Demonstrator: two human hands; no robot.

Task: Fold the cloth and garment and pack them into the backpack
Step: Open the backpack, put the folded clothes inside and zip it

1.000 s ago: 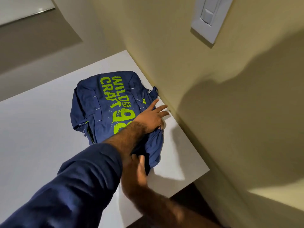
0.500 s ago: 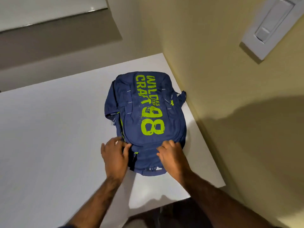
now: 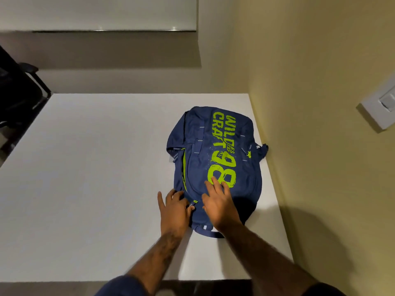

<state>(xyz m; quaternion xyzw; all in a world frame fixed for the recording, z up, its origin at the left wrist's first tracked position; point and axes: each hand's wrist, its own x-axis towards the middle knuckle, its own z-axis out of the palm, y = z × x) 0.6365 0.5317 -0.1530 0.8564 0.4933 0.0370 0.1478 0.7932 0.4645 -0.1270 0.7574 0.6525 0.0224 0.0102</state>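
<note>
A navy backpack (image 3: 215, 159) with lime-green lettering and a large "98" lies flat on the white worktop (image 3: 96, 178), front panel up. It stretches away from both hands toward the far edge. Its near end, with a small grab loop (image 3: 205, 229), sits just under the wrists.

The left hand (image 3: 174, 210) rests palm down on the near-left corner of the backpack. Its fingers are stretched forward and its little finger is splayed out over the bare worktop. Its thumb tip lies right beside a lime-green zip pull (image 3: 195, 202). I cannot tell whether the thumb and forefinger pinch that pull or merely touch the fabric around it.

The right hand (image 3: 220, 207) lies just beside the left, with the zip pull between them. It is released, grasping nothing: its fingers are spread and fairly straight, and the tips press on the lower part of the printed "8". A lime-green zip line (image 3: 183, 167) runs away from the left hand along the backpack's left side. Beyond the right hand, a short strap end (image 3: 264, 149) sticks out from the backpack's right side toward the yellowish wall (image 3: 320, 82).

The worktop butts against that wall on the right-hand side, and a white switch plate (image 3: 382, 110) is mounted on it, well apart from the hands. Far off to the left of the left hand a dark chair (image 3: 19, 88) stands past the worktop's corner. A dark blue sleeve (image 3: 121, 287) covers the left arm above the forearm.
</note>
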